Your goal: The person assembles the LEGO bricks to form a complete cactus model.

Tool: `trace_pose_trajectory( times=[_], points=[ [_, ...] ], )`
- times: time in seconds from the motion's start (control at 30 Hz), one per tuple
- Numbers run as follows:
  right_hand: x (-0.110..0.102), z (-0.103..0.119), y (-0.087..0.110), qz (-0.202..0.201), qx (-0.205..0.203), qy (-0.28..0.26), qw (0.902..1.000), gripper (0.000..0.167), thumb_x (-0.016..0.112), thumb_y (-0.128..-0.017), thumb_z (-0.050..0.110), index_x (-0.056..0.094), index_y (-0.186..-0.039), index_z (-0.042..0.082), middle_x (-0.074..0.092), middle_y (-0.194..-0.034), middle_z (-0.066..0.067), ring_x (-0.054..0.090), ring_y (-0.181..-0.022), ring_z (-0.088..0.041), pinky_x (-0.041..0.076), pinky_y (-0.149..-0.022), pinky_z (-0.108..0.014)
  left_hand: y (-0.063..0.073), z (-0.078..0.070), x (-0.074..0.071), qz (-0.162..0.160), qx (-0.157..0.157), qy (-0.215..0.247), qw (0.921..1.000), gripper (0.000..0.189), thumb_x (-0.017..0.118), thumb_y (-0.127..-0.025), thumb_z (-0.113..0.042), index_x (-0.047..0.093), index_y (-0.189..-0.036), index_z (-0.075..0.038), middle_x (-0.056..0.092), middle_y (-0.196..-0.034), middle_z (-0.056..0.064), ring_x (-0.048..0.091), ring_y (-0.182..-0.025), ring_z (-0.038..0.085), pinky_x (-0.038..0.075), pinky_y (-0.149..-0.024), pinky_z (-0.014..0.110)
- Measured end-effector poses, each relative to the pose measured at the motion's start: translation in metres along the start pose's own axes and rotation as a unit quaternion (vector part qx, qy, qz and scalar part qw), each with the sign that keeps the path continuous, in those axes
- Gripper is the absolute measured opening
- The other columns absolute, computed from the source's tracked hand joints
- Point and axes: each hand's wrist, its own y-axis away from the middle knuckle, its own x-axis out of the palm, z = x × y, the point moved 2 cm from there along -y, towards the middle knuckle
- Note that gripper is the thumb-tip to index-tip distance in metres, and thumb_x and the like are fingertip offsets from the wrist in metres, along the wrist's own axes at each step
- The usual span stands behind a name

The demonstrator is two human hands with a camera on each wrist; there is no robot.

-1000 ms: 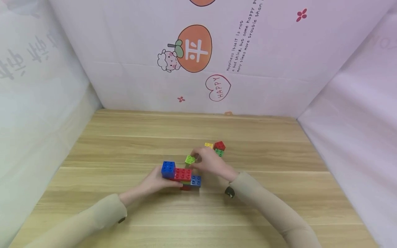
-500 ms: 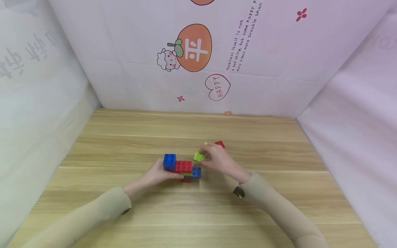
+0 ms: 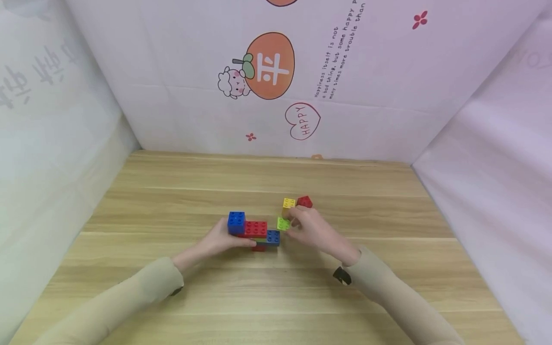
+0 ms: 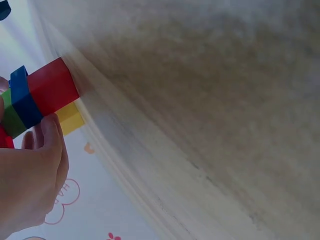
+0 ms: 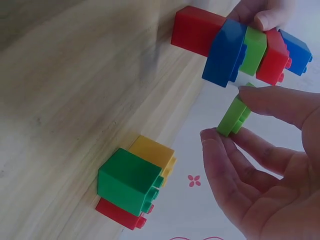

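My left hand [image 3: 219, 239] grips a stack of toy building bricks from its left side, its thumb along the front. From the bottom the stack runs red brick [image 5: 197, 31], long blue brick [image 5: 225, 52], lime green brick [image 5: 254, 50], red brick [image 3: 256, 228] and a blue brick [image 3: 236, 222] on its left end. Just right of the stack, my right hand [image 3: 314, 231] pinches a thin lime green brick [image 5: 232, 118] between thumb and fingertips. In the right wrist view that brick is apart from the stack. The left wrist view shows the stack's lower red brick [image 4: 54, 86] beside my fingers.
A yellow brick [image 3: 288, 205] and a red brick [image 3: 304, 201] stand on the wooden table [image 3: 258, 297] behind my right hand. A green brick [image 5: 129, 181] beside them shows in the right wrist view. Printed white sheets [image 3: 194, 120] enclose the back and sides.
My right hand has moved right, away from the stack, with the lime green brick, which has turned. The left hand and stack have shifted slightly away from me.
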Motion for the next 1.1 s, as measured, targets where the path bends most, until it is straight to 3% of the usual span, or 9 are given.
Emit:
trace_pose_trajectory(
  times=[0.2, 0.43, 0.83, 1.1],
  points=[
    [0.002, 0.004, 0.008, 0.01, -0.033, -0.003, 0.9994, 0.033, 0.076, -0.083, 0.006, 0.066, -0.114, 0.003, 0.072, -0.11, -0.012, 0.07, -0.091, -0.024, 0.061, -0.077, -0.026, 0.002, -0.002, -0.001, 0.001, 0.011, 0.008, 0.9999, 0.054, 0.084, -0.079, -0.024, 0.064, -0.125, -0.005, 0.072, -0.121, 0.014, 0.068, -0.112, 0.025, 0.053, -0.102, 0.044],
    [0.005, 0.006, 0.012, 0.01, -0.058, 0.003, 0.9983, 0.035, 0.078, -0.082, 0.004, 0.067, -0.116, 0.004, 0.071, -0.111, -0.012, 0.071, -0.09, -0.025, 0.062, -0.076, -0.029, 0.004, -0.001, -0.001, -0.005, -0.003, 0.014, 0.9999, 0.051, 0.084, -0.079, -0.023, 0.065, -0.123, -0.005, 0.072, -0.12, 0.014, 0.068, -0.112, 0.025, 0.052, -0.103, 0.045],
    [0.007, 0.005, 0.01, 0.017, -0.056, 0.012, 0.9982, 0.033, 0.079, -0.082, 0.009, 0.07, -0.114, 0.008, 0.072, -0.109, -0.009, 0.069, -0.085, -0.02, 0.059, -0.072, -0.021, 0.003, 0.001, -0.002, -0.004, -0.001, 0.008, 1.0, 0.049, 0.083, -0.08, -0.024, 0.065, -0.121, -0.003, 0.073, -0.118, 0.015, 0.069, -0.111, 0.024, 0.053, -0.102, 0.045],
    [0.009, 0.003, 0.008, 0.023, -0.059, 0.005, 0.998, 0.034, 0.078, -0.082, 0.009, 0.07, -0.115, 0.008, 0.071, -0.108, -0.008, 0.068, -0.084, -0.02, 0.06, -0.073, -0.025, 0.003, 0.001, -0.001, -0.008, -0.011, 0.018, 0.9997, 0.048, 0.084, -0.079, -0.024, 0.067, -0.12, -0.006, 0.074, -0.117, 0.013, 0.069, -0.108, 0.021, 0.053, -0.101, 0.043]
  ],
)
